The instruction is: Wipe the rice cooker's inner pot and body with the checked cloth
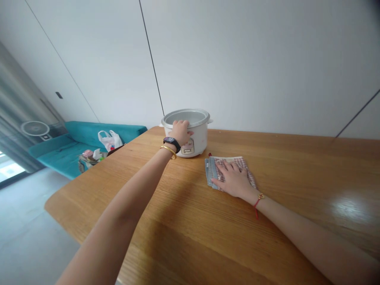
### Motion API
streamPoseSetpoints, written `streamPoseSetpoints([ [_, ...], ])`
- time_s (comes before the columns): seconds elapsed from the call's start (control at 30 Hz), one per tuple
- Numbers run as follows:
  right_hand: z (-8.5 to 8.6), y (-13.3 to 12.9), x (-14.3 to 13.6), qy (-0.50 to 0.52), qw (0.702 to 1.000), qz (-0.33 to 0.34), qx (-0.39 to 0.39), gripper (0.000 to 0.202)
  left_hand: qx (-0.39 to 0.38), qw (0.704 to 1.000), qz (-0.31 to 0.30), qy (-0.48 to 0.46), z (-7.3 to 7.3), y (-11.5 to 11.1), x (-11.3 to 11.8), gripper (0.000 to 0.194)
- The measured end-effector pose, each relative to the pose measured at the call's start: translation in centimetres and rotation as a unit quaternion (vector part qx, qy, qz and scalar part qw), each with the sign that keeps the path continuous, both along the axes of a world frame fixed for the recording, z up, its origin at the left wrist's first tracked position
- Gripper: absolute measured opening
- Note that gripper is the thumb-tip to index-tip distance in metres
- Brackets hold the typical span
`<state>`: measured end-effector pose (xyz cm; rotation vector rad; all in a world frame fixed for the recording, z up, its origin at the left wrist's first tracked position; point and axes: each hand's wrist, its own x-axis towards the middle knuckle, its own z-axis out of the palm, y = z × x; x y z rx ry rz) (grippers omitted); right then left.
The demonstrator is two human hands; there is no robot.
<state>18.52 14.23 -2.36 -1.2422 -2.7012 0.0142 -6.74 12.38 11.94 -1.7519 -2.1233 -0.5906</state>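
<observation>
A white rice cooker without a lid stands upright on the wooden table, its grey inside showing. My left hand is closed over the near rim of the cooker, fingertips curled inward; part of the front panel lies behind the hand and wrist. To the right of the cooker, my right hand lies flat with fingers spread on a folded checkered cloth, red-and-white with a blue-grey edge. That hand presses on the cloth and does not grasp it.
The wooden table has a rounded left corner and meets a white wall at the back. Left of it, a teal sofa holds a white plastic bag and other items. A fan stands by the grey curtain.
</observation>
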Motion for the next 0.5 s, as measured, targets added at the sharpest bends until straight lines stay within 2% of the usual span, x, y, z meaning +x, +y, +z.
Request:
streamPoseSetpoints([
  [0.1,0.0,-0.3,0.2,0.006,1.0,0.006,0.0,0.077,0.042,0.998,-0.011,-0.035,-0.3,-0.9,0.2,0.045],
  [0.2,0.2,-0.4,0.4,0.019,1.0,0.01,-0.005,0.075,0.151,0.985,0.012,-0.078,-0.3,-1.9,-0.8,0.064],
  [0.27,1.1,0.2,0.1,0.059,0.998,0.01,-0.004,0.072,0.219,0.965,0.049,-0.137,-0.1,-1.9,-2.4,0.072],
  [0.33,2.7,1.5,-1.0,0.151,0.988,0.007,0.007,0.07,0.253,0.93,0.085,-0.252,0.1,-1.5,-4.2,0.08],
  [0.4,5.0,3.4,-3.2,0.291,0.957,0.011,0.006,0.072,0.251,0.875,0.087,-0.405,-0.1,-0.8,-5.8,0.078],
  [0.43,6.2,4.4,-4.6,0.368,0.929,0.021,-0.013,0.073,0.245,0.843,0.071,-0.474,-0.3,-0.4,-6.3,0.073],
  [0.5,8.6,6.1,-7.8,0.514,0.852,0.023,-0.096,0.076,0.244,0.787,0.023,-0.566,-1.1,0.2,-6.8,0.06],
])
